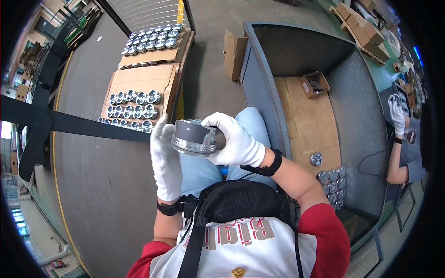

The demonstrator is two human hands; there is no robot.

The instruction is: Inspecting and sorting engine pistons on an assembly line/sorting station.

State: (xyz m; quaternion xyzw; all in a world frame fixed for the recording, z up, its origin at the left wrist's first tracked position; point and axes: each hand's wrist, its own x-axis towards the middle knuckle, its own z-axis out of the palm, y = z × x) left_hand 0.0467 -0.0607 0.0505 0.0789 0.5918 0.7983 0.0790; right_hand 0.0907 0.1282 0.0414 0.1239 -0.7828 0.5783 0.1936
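A metal engine piston (191, 134) with a dark grey skirt and shiny ring grooves is held up above my lap. My right hand (238, 142), in a white glove, grips it from the right, fingers and thumb around its side. My left hand (165, 160), also gloved in white, is upright at the piston's left side with its fingers stretched out. Whether the left fingertips touch the metal I cannot tell. To the left, rows of similar pistons (131, 111) stand on a cardboard sheet (147, 78) on a cart.
A deep grey metal bin (263, 78) stands at my right, lined with cardboard. Inside are a small open carton (315, 85), a single piston (315, 159) and a group of pistons (332, 183). A co-worker's gloved hand (397, 113) shows at far right. A dark bar (92, 124) crosses the left side.
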